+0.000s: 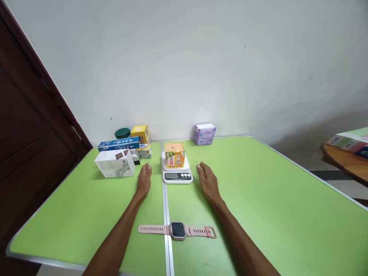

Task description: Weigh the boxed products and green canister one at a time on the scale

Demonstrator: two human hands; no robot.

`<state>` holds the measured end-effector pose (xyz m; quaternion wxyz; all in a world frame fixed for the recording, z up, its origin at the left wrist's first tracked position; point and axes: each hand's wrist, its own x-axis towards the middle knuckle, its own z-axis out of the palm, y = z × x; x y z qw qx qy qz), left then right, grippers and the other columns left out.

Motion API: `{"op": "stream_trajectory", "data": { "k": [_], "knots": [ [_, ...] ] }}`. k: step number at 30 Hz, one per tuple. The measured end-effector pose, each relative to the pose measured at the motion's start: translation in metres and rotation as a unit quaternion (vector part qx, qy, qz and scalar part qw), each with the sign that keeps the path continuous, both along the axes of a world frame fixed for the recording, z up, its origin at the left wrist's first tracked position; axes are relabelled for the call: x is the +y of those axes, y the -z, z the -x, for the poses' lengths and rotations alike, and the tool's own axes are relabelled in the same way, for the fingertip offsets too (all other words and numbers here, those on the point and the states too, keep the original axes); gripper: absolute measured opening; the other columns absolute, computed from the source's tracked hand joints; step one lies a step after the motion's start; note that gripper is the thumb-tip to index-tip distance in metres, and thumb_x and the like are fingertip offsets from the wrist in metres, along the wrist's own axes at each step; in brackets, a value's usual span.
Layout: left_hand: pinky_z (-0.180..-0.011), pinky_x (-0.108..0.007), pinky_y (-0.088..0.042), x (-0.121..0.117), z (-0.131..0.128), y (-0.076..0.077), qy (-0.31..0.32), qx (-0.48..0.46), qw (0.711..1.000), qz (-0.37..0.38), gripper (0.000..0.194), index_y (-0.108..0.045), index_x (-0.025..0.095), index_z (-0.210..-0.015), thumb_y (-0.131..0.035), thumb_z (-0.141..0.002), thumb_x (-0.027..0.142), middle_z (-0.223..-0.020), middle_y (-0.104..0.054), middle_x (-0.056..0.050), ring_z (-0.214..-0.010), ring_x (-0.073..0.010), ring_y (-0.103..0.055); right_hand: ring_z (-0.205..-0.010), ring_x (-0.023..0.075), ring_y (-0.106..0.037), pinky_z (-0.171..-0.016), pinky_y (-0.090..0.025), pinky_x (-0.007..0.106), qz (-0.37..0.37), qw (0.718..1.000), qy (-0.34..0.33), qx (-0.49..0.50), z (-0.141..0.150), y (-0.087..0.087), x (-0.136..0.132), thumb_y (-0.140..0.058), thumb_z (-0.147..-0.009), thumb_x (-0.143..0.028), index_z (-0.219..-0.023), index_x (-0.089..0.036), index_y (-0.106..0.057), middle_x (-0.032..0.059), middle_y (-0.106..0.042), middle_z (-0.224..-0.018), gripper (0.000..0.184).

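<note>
A white digital kitchen scale (178, 177) stands on the green table, and an orange-and-yellow box (175, 155) rests on its platform. My left hand (144, 179) lies on edge to the left of the scale, palm inward, fingers stretched out and holding nothing. On the scale's other side, my right hand (207, 180) is held the same way, apart from it and with nothing in it. A smartwatch with a pink strap (178, 230) lies flat between my forearms, its dark screen facing up.
Left of the scale are a white box (115, 164), a blue toothpaste box (119, 144), a yellow box (140, 132) and a green lid (122, 133). A purple pack (204, 134) stands by the wall. A metal-edged seam splits the green table (273, 199). A wooden surface (345, 159) is at right.
</note>
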<state>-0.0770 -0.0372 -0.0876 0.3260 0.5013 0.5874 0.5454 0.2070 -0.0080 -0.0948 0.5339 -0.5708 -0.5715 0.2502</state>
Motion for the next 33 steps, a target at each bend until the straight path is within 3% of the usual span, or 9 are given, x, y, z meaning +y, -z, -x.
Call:
{"op": "stream_trajectory", "data": {
  "k": [6, 9, 14, 17, 20, 23, 27, 30, 33],
  "knots": [
    [-0.127, -0.051, -0.031, -0.002, -0.031, -0.018, -0.041, 0.082, 0.993, -0.076, 0.086, -0.031, 0.019, -0.161, -0.050, -0.096, 0.072, -0.167, -0.037, -0.021, -0.154, -0.0316, -0.042, -0.141, 0.0348, -0.054, -0.119, -0.042, 0.059, -0.085, 0.995, -0.005, 0.044, 0.027, -0.012, 0.005, -0.044, -0.098, -0.072, -0.146, -0.015, -0.058, 0.0213, -0.058, -0.152, 0.076],
    [-0.131, -0.049, -0.024, 0.013, -0.052, -0.037, -0.002, 0.091, 0.989, -0.113, 0.085, -0.029, 0.021, -0.162, -0.051, -0.096, 0.070, -0.171, -0.031, -0.019, -0.159, -0.0311, -0.032, -0.146, 0.0340, -0.049, -0.122, -0.039, 0.058, -0.099, 0.994, -0.036, 0.038, 0.058, -0.025, 0.014, -0.047, -0.099, -0.066, -0.153, -0.016, -0.050, 0.0201, -0.055, -0.154, 0.073],
    [-0.125, -0.049, -0.036, 0.037, -0.076, -0.068, 0.106, 0.032, 0.991, -0.074, 0.078, -0.044, 0.021, -0.155, -0.054, -0.095, 0.070, -0.152, -0.058, -0.017, -0.149, -0.0328, -0.048, -0.143, 0.0403, -0.049, -0.117, -0.043, 0.062, -0.115, 0.992, -0.047, -0.015, 0.092, -0.029, 0.026, -0.060, -0.092, -0.060, -0.159, -0.010, -0.034, 0.0266, -0.051, -0.152, 0.088],
    [-0.122, -0.047, -0.041, 0.036, -0.082, -0.074, 0.113, 0.019, 0.991, -0.067, 0.080, -0.046, 0.020, -0.153, -0.061, -0.092, 0.069, -0.143, -0.065, -0.016, -0.145, -0.0328, -0.053, -0.140, 0.0446, -0.049, -0.114, -0.043, 0.066, -0.118, 0.992, -0.014, -0.037, 0.099, -0.027, 0.028, -0.063, -0.090, -0.055, -0.160, -0.005, -0.026, 0.0309, -0.049, -0.149, 0.094],
    [-0.120, -0.046, -0.043, 0.026, -0.088, -0.075, 0.112, 0.021, 0.991, -0.069, 0.080, -0.050, 0.020, -0.151, -0.068, -0.089, 0.066, -0.144, -0.065, -0.017, -0.143, -0.0334, -0.055, -0.130, 0.0435, -0.055, -0.110, -0.045, 0.067, -0.130, 0.990, 0.033, -0.050, 0.098, -0.033, 0.027, -0.057, -0.093, -0.047, -0.158, -0.005, -0.027, 0.0302, -0.055, -0.139, 0.083],
    [-0.122, -0.047, -0.042, 0.018, -0.100, -0.080, 0.133, 0.031, 0.987, -0.090, 0.077, -0.050, 0.021, -0.153, -0.066, -0.091, 0.064, -0.150, -0.061, -0.017, -0.144, -0.0330, -0.054, -0.121, 0.0404, -0.060, -0.104, -0.050, 0.063, -0.157, 0.984, 0.071, -0.047, 0.082, -0.044, 0.025, -0.058, -0.091, -0.046, -0.152, -0.010, -0.035, 0.0257, -0.060, -0.132, 0.074],
    [-0.126, -0.048, -0.037, 0.015, -0.132, -0.091, 0.207, 0.046, 0.973, -0.090, 0.079, -0.043, 0.023, -0.159, -0.059, -0.095, 0.066, -0.162, -0.049, -0.016, -0.147, -0.0319, -0.051, -0.107, 0.0357, -0.065, -0.092, -0.057, 0.055, -0.165, 0.981, 0.101, -0.021, 0.028, -0.052, 0.024, -0.069, -0.081, -0.055, -0.140, -0.018, -0.043, 0.0179, -0.065, -0.121, 0.074],
    [-0.128, -0.049, -0.034, 0.015, -0.162, -0.093, 0.288, 0.074, 0.953, -0.058, 0.086, -0.030, 0.021, -0.165, -0.055, -0.097, 0.067, -0.170, -0.035, -0.018, -0.152, -0.0324, -0.046, -0.098, 0.0329, -0.066, -0.086, -0.058, 0.051, -0.127, 0.981, 0.145, -0.019, -0.025, -0.042, 0.028, -0.072, -0.073, -0.064, -0.129, -0.021, -0.047, 0.0138, -0.066, -0.114, 0.076],
    [-0.129, -0.051, -0.031, 0.018, -0.187, -0.090, 0.318, 0.107, 0.942, -0.029, 0.094, -0.018, 0.018, -0.169, -0.052, -0.097, 0.069, -0.173, -0.025, -0.021, -0.155, -0.0340, -0.041, -0.094, 0.0318, -0.065, -0.085, -0.057, 0.051, -0.075, 0.977, 0.199, -0.026, -0.071, -0.025, 0.039, -0.073, -0.067, -0.072, -0.119, -0.023, -0.047, 0.0111, -0.065, -0.108, 0.076]
  ]
}}
